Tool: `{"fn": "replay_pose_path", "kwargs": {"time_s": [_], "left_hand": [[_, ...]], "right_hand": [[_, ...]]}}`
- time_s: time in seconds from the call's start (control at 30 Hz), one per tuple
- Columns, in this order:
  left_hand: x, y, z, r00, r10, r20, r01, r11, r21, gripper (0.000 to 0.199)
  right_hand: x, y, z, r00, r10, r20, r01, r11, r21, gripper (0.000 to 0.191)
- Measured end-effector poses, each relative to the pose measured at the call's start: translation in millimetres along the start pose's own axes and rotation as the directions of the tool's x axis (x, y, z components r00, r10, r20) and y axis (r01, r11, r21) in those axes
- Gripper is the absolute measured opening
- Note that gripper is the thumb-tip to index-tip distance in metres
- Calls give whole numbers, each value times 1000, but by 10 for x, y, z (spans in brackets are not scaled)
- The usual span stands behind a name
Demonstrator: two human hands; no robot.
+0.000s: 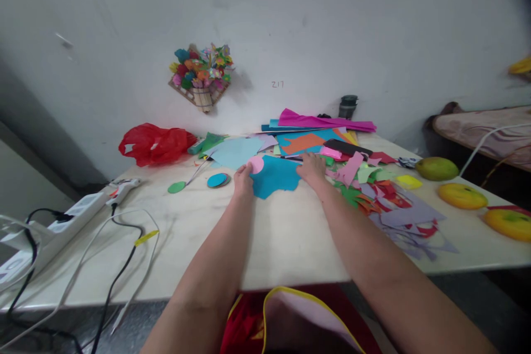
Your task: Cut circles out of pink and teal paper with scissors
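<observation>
A sheet of blue paper [276, 177] with cut-out, scalloped edges lies in front of me on the table. My left hand [243, 180] pinches a small pink paper circle [256, 164] against the blue sheet's upper left corner. At the sheet's right edge, my right hand [312, 167] has its fingers curled onto the paper; the fingertips are partly hidden. A thin dark stick, perhaps a pen [291, 158], lies just behind the sheet. Left of my left hand sit a small stack of blue paper circles [218, 180] and a green paper circle [176, 187].
Colourful paper scraps [373, 193] spread right, beside a phone [347, 148] and mangoes [462, 196]. Behind are a light blue sheet [236, 151], rolled magenta paper [319, 120] and a dark bottle [347, 106]. Left are a red plastic bag [155, 144] and a power strip [78, 213] with cables.
</observation>
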State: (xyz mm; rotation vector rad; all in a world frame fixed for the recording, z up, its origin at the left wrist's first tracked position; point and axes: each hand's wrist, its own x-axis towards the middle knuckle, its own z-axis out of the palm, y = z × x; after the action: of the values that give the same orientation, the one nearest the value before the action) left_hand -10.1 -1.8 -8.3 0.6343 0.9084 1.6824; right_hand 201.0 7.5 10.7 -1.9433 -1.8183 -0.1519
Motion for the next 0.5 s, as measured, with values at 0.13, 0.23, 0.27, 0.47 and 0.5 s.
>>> {"fn": "replay_pose_path", "kwargs": {"time_s": [0.13,0.23,0.27,0.47,0.5], "left_hand": [[5,-18,-3,998,-10,60,10,1000,-2,30],[17,-33,-8,997,-8,79,4,998,59,31],[21,-37,-12,997,-1,71,-5,996,86,31],[61,-49,-48,998,15,61,-20,996,85,34],[68,-52,-56,998,7,69,-11,997,70,33]], "right_hand": [[-2,-7,12,988,-53,143,64,995,-74,52],[2,-32,34,963,-92,255,104,994,-37,54],[3,-46,39,954,-112,279,118,993,-5,55],[-17,-64,-23,868,-263,422,223,964,142,55],[-21,-48,-53,855,-281,436,234,959,159,57]]}}
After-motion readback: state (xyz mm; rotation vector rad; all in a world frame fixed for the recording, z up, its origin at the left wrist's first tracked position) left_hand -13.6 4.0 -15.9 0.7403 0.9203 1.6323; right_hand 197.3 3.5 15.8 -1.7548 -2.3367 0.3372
